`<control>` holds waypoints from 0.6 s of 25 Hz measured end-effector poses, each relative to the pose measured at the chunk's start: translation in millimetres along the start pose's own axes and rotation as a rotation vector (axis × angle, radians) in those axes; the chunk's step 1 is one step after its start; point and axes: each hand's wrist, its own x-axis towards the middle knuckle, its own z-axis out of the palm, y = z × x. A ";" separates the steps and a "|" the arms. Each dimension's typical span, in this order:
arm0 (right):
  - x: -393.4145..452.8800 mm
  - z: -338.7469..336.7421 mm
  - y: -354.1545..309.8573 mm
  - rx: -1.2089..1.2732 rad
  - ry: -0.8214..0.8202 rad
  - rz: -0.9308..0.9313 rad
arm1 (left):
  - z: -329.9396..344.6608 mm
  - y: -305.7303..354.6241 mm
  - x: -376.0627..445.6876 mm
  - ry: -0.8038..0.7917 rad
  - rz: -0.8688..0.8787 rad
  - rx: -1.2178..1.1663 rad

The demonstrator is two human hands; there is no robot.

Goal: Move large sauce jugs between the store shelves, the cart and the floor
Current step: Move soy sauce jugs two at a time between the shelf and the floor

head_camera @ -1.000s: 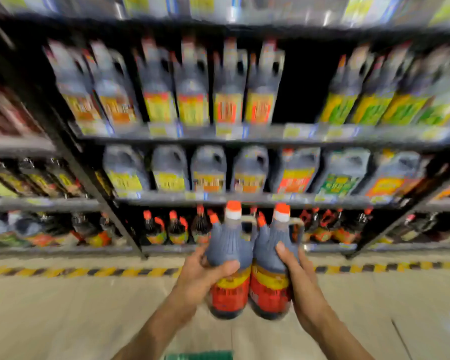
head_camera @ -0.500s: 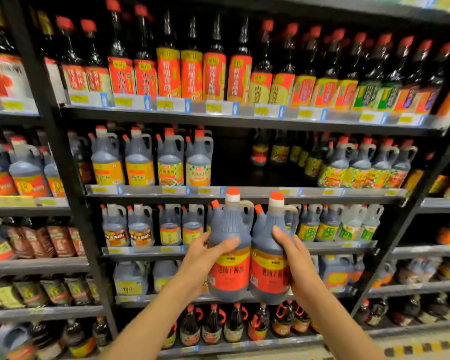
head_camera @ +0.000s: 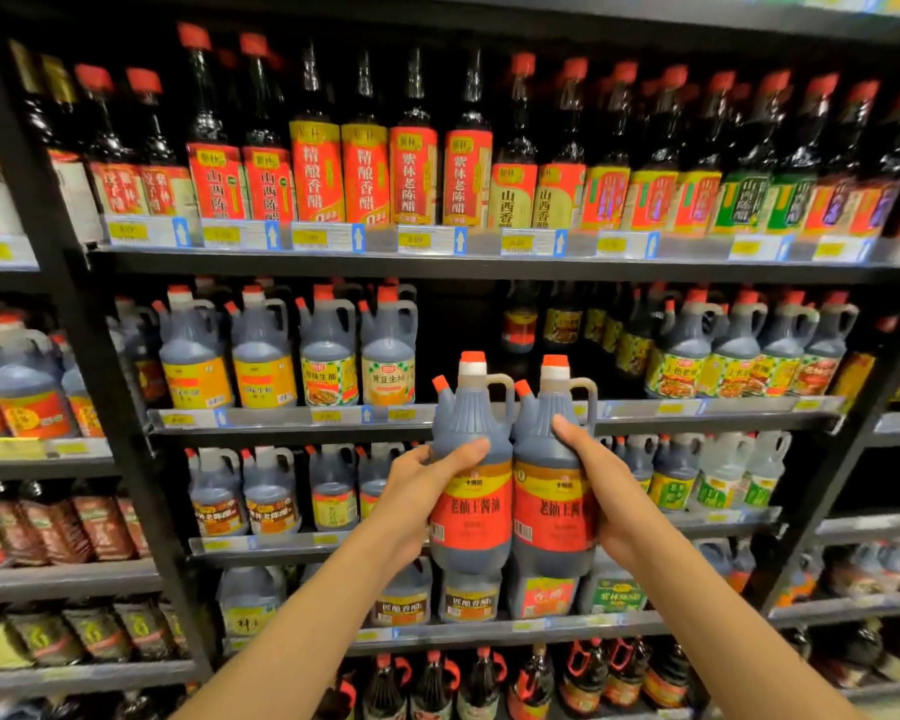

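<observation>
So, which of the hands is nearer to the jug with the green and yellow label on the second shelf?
Left. The left hand grips the left red-label jug, below and just right of that green and yellow label jug. The right hand, gripping the right red-label jug, is farther right.

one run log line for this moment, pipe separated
phase: carrying to shelf | left hand: grips left jug | right hand: grips right jug | jugs: upright, side by side, in front of shelf gap

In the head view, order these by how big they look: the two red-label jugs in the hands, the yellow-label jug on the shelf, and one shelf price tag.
1. Left red-label jug and right red-label jug: alike, but nearest the camera.
2. Yellow-label jug.
3. Price tag.
</observation>
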 end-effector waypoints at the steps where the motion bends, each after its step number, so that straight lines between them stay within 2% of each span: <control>1: 12.0 -2.5 -1.5 0.002 -0.009 0.009 | 1.7 0.7 10.8 0.004 0.003 0.001; 15: 183.4 -31.4 -62.7 0.042 -0.096 0.184 | 32.0 51.9 162.6 0.120 -0.068 -0.040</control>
